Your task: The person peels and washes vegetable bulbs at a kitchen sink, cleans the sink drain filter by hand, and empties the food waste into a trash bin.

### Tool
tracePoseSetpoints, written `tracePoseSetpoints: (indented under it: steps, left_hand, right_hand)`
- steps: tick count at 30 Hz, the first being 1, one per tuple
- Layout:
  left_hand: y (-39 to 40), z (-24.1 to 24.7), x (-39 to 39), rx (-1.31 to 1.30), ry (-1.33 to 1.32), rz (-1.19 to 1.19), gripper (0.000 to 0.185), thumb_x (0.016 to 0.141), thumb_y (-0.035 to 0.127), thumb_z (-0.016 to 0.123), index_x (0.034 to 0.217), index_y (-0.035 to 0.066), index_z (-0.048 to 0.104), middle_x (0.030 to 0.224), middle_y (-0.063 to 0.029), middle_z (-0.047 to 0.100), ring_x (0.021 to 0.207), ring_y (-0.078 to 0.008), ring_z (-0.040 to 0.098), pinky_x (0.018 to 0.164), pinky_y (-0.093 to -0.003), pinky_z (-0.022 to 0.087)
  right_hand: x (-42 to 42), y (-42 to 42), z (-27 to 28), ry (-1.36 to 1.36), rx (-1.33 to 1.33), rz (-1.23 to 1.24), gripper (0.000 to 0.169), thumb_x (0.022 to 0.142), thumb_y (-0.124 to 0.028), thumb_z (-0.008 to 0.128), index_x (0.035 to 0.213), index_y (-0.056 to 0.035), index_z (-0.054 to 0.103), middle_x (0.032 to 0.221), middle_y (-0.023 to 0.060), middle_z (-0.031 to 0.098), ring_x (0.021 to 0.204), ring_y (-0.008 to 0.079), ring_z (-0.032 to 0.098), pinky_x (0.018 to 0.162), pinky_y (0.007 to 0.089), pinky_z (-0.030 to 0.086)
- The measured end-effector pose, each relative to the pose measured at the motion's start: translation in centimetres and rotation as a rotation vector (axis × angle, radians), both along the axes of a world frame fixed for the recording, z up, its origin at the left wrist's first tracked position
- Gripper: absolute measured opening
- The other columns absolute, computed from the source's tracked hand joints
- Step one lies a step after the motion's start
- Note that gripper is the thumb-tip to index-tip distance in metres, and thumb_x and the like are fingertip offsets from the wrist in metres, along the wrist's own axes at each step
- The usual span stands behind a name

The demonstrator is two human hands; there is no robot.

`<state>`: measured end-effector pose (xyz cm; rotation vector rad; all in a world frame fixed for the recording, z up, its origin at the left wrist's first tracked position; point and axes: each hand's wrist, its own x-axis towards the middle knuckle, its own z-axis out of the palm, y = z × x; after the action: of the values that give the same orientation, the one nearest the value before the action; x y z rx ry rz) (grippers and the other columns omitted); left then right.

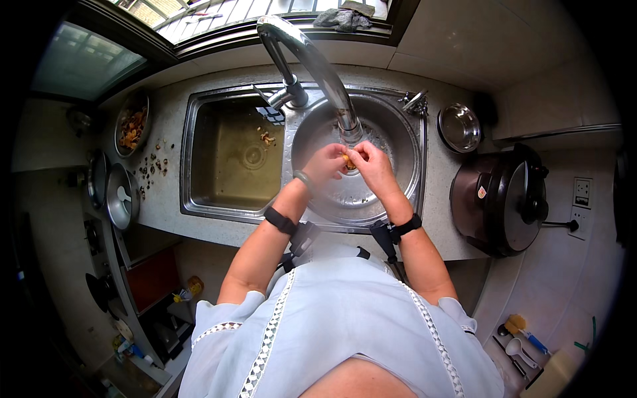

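Observation:
Over the round steel sink basin, my left hand and my right hand meet just below the spout of the chrome faucet. Between their fingertips is a small orange-brown piece, seemingly a mushroom, and both hands touch it. The rectangular basin to the left holds yellowish water with a few small mushroom-like pieces in it. Farther left, a metal bowl contains many orange-brown pieces. Dark scraps lie on the speckled counter beside it.
Metal bowls, one with a white spoon, stand at the counter's left edge. On the right are stacked steel bowls and an electric pressure cooker plugged into the wall socket. A grey cloth lies on the windowsill.

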<state>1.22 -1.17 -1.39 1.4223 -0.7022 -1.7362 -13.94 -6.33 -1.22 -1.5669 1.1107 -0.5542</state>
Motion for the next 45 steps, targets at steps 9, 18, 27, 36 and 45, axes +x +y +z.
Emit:
tracePoseSetpoints:
  steps: [9, 18, 27, 36, 45]
  left_hand:
    - [0.6, 0.9, 0.6, 0.046, 0.258, 0.158, 0.024, 0.082, 0.015, 0.056, 0.105, 0.008, 0.056, 0.095, -0.0006, 0.059, 0.080, -0.0102, 0.056, 0.066, -0.0233, 0.045]
    - [1.2, -0.2, 1.6, 0.090, 0.500, 0.204, 0.016, 0.086, 0.013, 0.054, 0.100, 0.006, 0.054, 0.085, -0.0020, 0.058, 0.072, -0.0116, 0.056, 0.063, -0.0234, 0.046]
    - [0.9, 0.6, 1.8, 0.305, 0.978, 0.235, 0.016, 0.094, 0.013, 0.038, 0.097, 0.002, 0.049, 0.082, -0.0041, 0.055, 0.068, -0.0112, 0.055, 0.059, -0.0201, 0.047]
    - [0.8, -0.1, 1.9, 0.365, 1.059, 0.112, 0.017, 0.093, 0.013, 0.038, 0.094, 0.000, 0.049, 0.083, -0.0046, 0.054, 0.067, -0.0102, 0.055, 0.058, -0.0188, 0.048]
    - [0.8, -1.1, 1.7, 0.438, 0.940, 0.162, 0.013, 0.085, 0.008, 0.055, 0.093, -0.002, 0.051, 0.079, -0.0067, 0.057, 0.059, -0.0103, 0.054, 0.053, -0.0222, 0.048]
  right_hand:
    - [0.0, 0.0, -0.8, -0.080, -0.011, -0.048, 0.024, 0.085, -0.024, 0.056, 0.086, -0.0008, 0.058, 0.073, 0.0062, 0.062, 0.065, 0.0107, 0.057, 0.059, 0.0247, 0.044]
    - [0.5, 0.1, -1.3, -0.386, 0.391, 0.018, 0.021, 0.087, -0.018, 0.053, 0.094, 0.0009, 0.059, 0.080, 0.0012, 0.060, 0.074, 0.0075, 0.055, 0.065, 0.0222, 0.044]
    - [-0.4, -0.8, -0.6, -0.218, 0.252, 0.122, 0.022, 0.085, -0.014, 0.056, 0.102, -0.0003, 0.059, 0.094, 0.0043, 0.061, 0.084, 0.0081, 0.055, 0.072, 0.0229, 0.044]
    - [-0.3, -1.1, 2.3, -0.049, -0.301, 0.251, 0.015, 0.083, -0.008, 0.055, 0.093, 0.0005, 0.060, 0.082, 0.0096, 0.062, 0.076, 0.0182, 0.061, 0.069, 0.0278, 0.048]
    - [-0.6, -1.3, 2.6, 0.068, -0.335, 0.328, 0.012, 0.083, -0.007, 0.053, 0.089, 0.0018, 0.059, 0.080, 0.0116, 0.063, 0.069, 0.0203, 0.062, 0.064, 0.0287, 0.049]
